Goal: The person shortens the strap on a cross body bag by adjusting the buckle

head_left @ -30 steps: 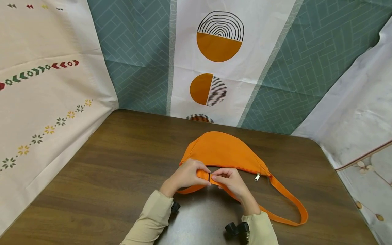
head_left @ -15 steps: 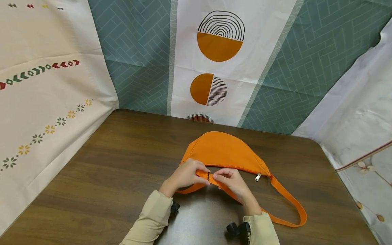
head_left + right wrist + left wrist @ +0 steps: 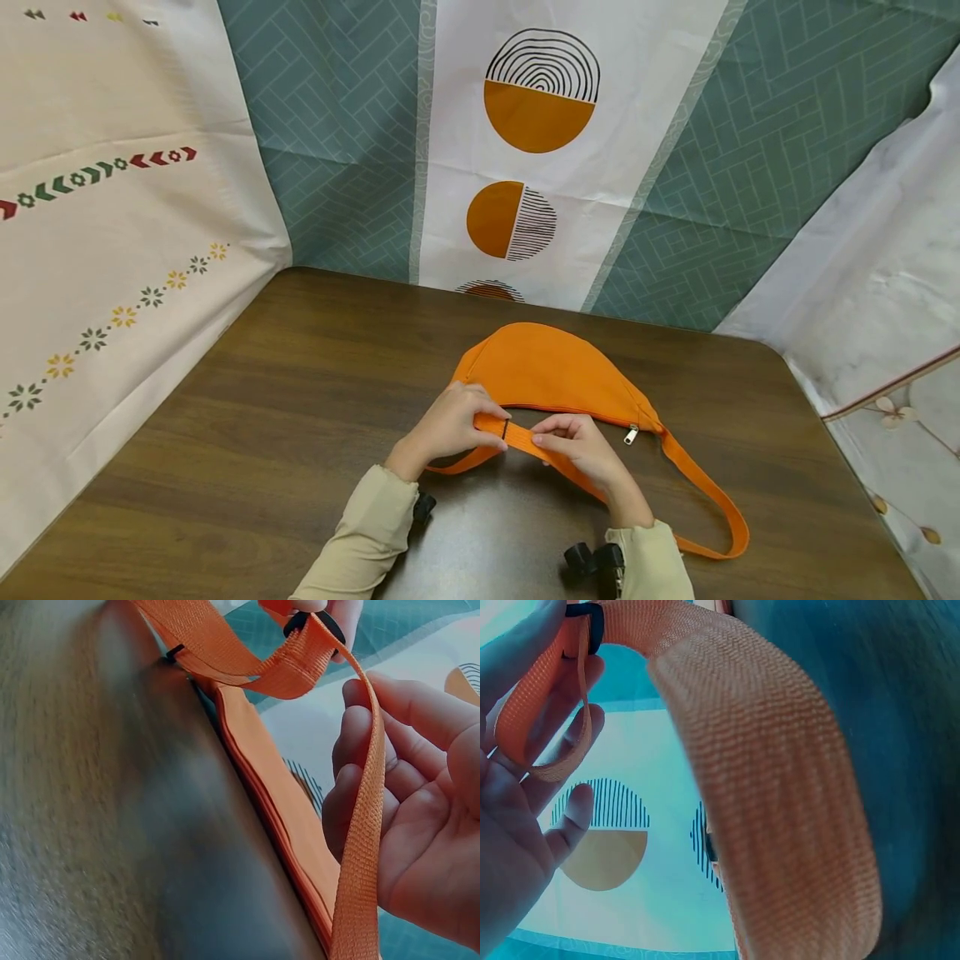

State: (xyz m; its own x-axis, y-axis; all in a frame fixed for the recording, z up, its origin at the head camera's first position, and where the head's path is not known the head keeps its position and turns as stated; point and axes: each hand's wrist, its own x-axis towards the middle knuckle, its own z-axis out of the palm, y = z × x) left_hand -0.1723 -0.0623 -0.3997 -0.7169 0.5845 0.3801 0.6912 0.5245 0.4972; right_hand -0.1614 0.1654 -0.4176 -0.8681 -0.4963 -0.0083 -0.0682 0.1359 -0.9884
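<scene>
An orange waist bag (image 3: 547, 367) lies on the table, its zipper side facing me. My left hand (image 3: 446, 425) pinches the orange webbing strap at the black slider buckle (image 3: 506, 428). In the left wrist view, a loop of strap (image 3: 529, 720) hangs by the palm, below the slider (image 3: 595, 628). To the right of the buckle, my right hand (image 3: 585, 454) holds the strap (image 3: 521, 439) between thumb and fingers. The right wrist view shows that hand (image 3: 427, 795) with the strap (image 3: 364, 847) running down past its fingers.
The strap's far right loop (image 3: 723, 500) rests on the brown wooden table (image 3: 300, 400). A metal zipper pull (image 3: 631, 435) hangs at the bag's right end. Patterned cloth (image 3: 337, 150) hangs behind the table, with pale cloths at both sides.
My hands have drawn slightly apart, the right one moving right and down along with the strap. A longer stretch of strap shows between the buckle and my right fingers.
</scene>
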